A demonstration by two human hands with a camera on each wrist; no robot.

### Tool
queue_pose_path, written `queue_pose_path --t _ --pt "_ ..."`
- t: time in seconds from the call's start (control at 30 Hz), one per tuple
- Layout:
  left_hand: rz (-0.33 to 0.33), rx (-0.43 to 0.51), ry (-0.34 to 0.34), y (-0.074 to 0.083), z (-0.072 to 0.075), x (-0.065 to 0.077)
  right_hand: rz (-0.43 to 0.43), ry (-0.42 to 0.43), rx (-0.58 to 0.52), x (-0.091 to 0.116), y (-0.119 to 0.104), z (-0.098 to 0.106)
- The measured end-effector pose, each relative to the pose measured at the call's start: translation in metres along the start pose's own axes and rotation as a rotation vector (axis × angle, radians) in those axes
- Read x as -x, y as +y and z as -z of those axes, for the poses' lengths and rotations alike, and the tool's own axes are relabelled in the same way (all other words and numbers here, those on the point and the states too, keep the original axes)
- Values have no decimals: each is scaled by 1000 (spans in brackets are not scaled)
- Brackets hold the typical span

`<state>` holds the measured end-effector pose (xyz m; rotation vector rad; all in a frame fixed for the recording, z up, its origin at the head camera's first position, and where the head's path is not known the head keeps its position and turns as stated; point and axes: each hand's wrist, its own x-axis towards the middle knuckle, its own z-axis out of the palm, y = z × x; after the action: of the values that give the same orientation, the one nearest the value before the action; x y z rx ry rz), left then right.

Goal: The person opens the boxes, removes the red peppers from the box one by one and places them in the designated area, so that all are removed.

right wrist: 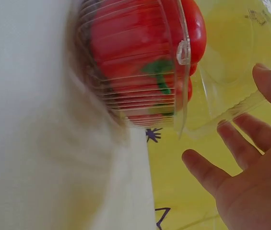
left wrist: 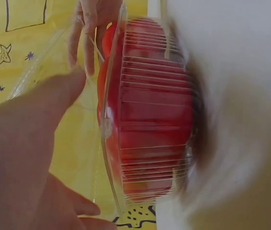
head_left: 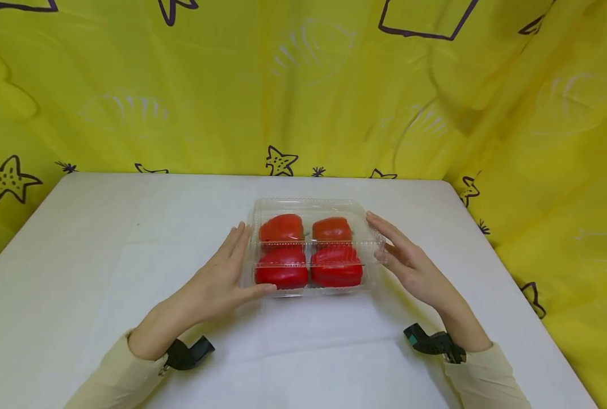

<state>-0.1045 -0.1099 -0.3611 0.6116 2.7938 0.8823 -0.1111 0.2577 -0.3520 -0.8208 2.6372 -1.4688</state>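
A clear plastic clamshell box sits on the table with several red bell peppers inside. Its hinged lid slants over the peppers, its front edge raised off the base. My left hand lies along the box's left side, fingers straight, thumb reaching to the front left corner. On the other side, my right hand has its fingertips and thumb at the lid's right edge, fingers nearly straight and spread. A green stem shows through the ribbed wall in the right wrist view.
The white table ends at a yellow curtain with starfish and fish drawings, which also hangs along the right side. A black wrist camera is strapped to the left wrist, another black camera to the right.
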Motion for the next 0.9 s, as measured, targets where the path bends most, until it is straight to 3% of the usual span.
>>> queue_pose_path --t 0.17,0.5,0.9 --pt "-40 -81 -27 0 2 -9 -48 40 10 -9 -6 2" --pt "-24 -163 -60 -3 9 -16 -95 193 59 -27 -18 4" --pt "-34 -191 -90 2 12 -11 -104 253 -119 -44 -21 8"
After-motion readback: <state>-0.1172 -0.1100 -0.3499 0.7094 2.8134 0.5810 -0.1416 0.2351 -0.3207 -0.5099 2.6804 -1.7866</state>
